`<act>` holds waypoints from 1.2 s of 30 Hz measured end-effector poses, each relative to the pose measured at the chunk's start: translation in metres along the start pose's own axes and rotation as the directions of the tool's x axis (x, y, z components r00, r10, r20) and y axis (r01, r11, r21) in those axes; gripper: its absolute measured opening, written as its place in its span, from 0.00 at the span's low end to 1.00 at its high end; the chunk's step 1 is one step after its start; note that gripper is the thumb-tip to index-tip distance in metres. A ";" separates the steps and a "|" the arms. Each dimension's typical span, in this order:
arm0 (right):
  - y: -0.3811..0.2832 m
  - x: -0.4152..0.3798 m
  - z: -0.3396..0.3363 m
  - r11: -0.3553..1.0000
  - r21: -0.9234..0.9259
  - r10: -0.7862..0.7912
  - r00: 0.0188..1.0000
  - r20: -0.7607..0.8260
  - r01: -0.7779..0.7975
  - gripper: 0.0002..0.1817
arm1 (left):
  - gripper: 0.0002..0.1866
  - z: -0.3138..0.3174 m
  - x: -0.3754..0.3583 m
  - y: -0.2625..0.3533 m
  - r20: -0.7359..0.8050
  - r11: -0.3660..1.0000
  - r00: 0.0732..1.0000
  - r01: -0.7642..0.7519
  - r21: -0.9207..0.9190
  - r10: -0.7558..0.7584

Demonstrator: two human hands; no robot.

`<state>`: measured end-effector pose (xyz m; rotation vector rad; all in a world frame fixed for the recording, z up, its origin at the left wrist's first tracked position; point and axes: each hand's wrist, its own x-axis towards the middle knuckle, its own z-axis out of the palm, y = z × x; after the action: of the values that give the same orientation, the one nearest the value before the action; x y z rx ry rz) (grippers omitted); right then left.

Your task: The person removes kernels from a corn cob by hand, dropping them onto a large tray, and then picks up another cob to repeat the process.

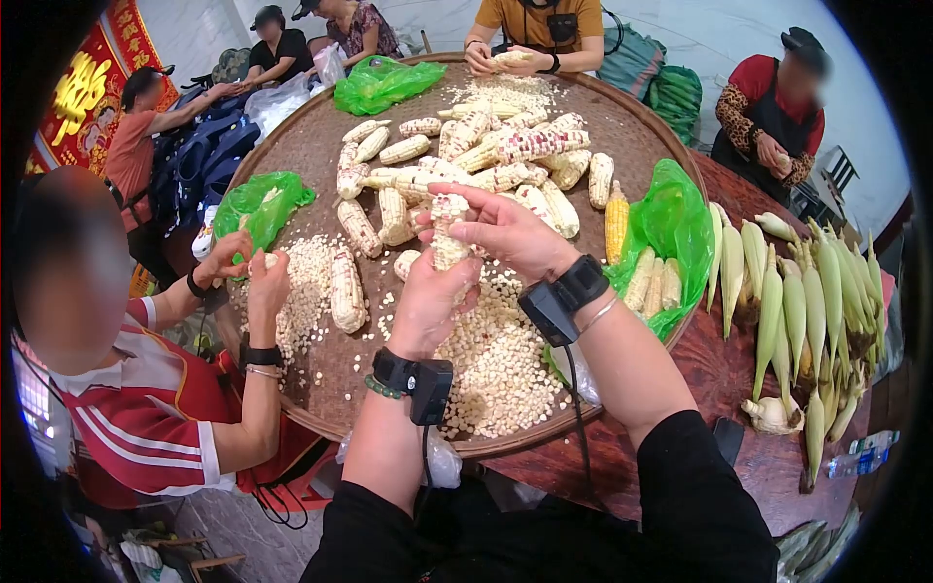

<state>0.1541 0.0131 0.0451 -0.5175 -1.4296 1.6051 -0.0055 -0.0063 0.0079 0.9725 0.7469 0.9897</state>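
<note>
Left hand (428,301) and right hand (501,231) both clasp upright pale white corn cob (447,233), above loose kernel pile (496,364) on round woven tray (311,146).

We grip a white corn cob (448,231) with left hand (428,303) below, right hand (505,233) above | loose kernels (496,364) at 6 o'clock | unhusked ears (807,301) at 3 o'clock | round woven tray (311,146) beneath.

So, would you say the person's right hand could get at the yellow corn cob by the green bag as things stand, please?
Probably yes, once freed: the right hand is gripping a white cob, but the yellow cob lies uncovered on the tray just beyond it.
</note>
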 end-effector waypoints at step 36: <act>0.009 0.004 0.000 0.988 0.157 0.003 0.998 -0.059 0.006 0.29 | 0.10 -0.002 0.003 -0.002 0.007 0.999 1.000 -0.022 0.048 0.022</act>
<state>0.1488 0.0168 0.0382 -0.4678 -1.2478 1.6719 -0.0051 -0.0032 0.0055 1.0264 0.7591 0.9912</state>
